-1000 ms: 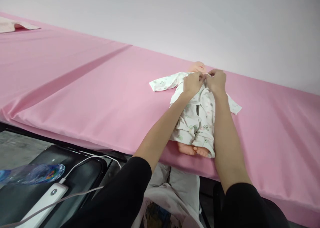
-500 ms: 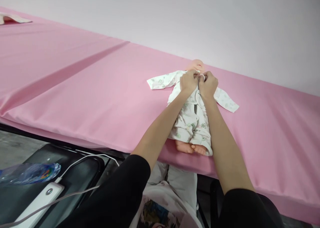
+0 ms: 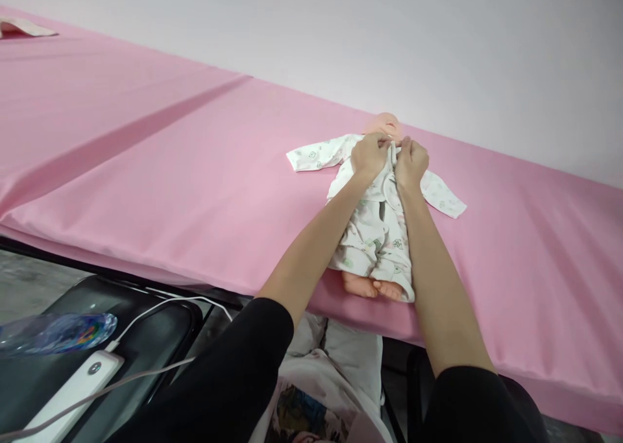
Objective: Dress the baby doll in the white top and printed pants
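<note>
A baby doll (image 3: 387, 122) lies on its back on the pink padded surface (image 3: 219, 170), head toward the wall, bare feet toward me. It wears a white printed top (image 3: 321, 154) with the sleeves spread out and matching trousers (image 3: 363, 235). At the collar, my left hand (image 3: 370, 152) pinches the cloth just below the doll's chin. My right hand (image 3: 411, 161) is closed on the other side of the front opening, close beside the left. The fingertips and the small piece of cloth between them are partly hidden.
A black chair (image 3: 160, 339) at the lower left holds a plastic bottle (image 3: 63, 333) and a white power bank (image 3: 78, 391) with cables. A piece of cloth (image 3: 29, 28) lies at the far left. The wall (image 3: 389, 41) stands behind the surface.
My right hand has moved slightly up and to the right, away from my left. The front edge of the top now stands raised between the hands.
</note>
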A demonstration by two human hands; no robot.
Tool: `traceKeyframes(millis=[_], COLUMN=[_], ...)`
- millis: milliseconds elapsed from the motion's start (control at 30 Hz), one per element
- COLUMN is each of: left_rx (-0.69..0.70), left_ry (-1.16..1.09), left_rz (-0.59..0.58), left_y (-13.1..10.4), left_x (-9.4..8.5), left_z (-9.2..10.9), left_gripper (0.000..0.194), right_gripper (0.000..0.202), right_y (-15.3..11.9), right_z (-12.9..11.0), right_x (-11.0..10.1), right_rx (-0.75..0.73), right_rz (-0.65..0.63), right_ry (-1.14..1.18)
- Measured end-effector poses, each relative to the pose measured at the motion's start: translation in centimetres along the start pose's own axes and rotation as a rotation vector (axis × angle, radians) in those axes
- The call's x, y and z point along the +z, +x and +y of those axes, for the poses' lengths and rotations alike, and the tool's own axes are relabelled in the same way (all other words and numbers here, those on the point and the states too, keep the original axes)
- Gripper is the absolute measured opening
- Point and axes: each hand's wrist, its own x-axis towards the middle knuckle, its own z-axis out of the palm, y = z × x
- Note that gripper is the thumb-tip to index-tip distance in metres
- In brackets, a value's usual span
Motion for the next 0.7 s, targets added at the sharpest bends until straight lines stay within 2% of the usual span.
traceKeyframes(millis=[133,267,500,700], left_rx=[-0.008,-0.009,0.015,-0.022], left_ry=[0.024,0.040,0.049,0.007], left_rz=[0.019,-0.014,-0.011,-0.021], left_y=[-0.1,-0.3,-0.1,0.3], left_x=[-0.1,-0.3,-0.1,-0.1], left_z=[0.4,0.8,0.5,0.3], left_gripper=[0.025,0.026,0.021,0.020], right_gripper=[0.033,0.033,0.020,0.016], right_y=[0.3,0.3,1.1,1.2], right_z=[0.4,0.4,1.1,1.0], right_x=[0.4,0.5,0.9,0.9], right_rx=[0.047,0.091,0.224,0.258], right_rz=[-0.054,-0.068,-0.091,-0.079], right_ry=[0.022,0.093,0.400,0.553])
